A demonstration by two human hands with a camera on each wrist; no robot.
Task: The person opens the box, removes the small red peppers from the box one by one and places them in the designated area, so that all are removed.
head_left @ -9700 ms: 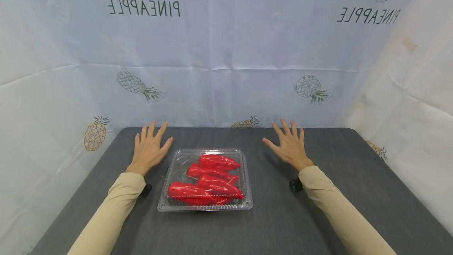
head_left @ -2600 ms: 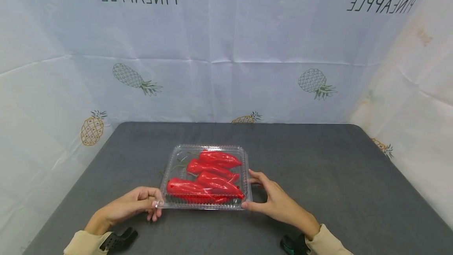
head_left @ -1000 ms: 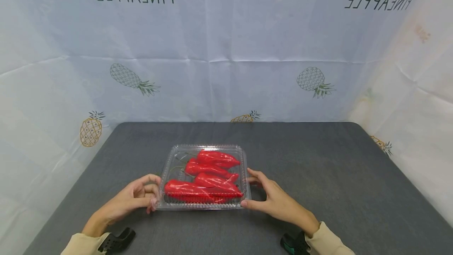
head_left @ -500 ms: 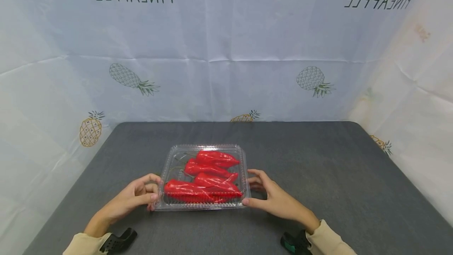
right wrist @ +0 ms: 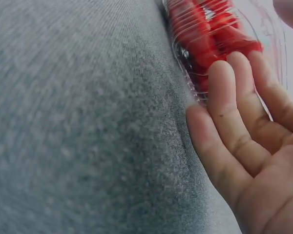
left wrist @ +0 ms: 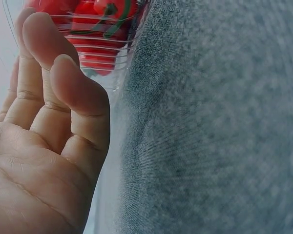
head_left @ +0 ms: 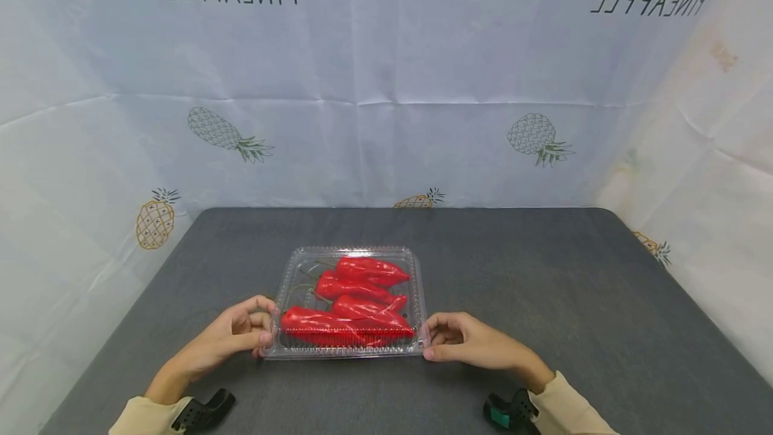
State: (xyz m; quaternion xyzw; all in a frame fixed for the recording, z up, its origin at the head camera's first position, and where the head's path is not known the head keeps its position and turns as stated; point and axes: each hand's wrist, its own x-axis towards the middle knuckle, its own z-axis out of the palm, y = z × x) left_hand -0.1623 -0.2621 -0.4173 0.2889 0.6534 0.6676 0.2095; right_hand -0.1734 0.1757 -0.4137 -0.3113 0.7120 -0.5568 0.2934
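A clear plastic clamshell box (head_left: 314,355) sits lid-down on the grey table, with several long red peppers (head_left: 362,317) inside, their thin green stems toward the left. My left hand (head_left: 220,341) holds its left front corner, index finger along the side and thumb at the rim. At the right front corner my right hand (head_left: 483,348) pinches the rim between thumb and bent fingers. The left wrist view has the left fingers (left wrist: 90,102) curving up beside the ribbed wall. From the right wrist, the right fingertips (right wrist: 222,78) overlap the box's side.
The dark grey tabletop (head_left: 543,274) reaches back to a white curtain (head_left: 435,52) printed with pineapples, which also closes off both sides. A black band (head_left: 205,411) is on the left wrist and another black band (head_left: 510,411) on the right.
Both hands came from lying spread on the table to the box's sides. Just now the right hand slid toward the front corner and its fingers drew in; the box has barely moved.
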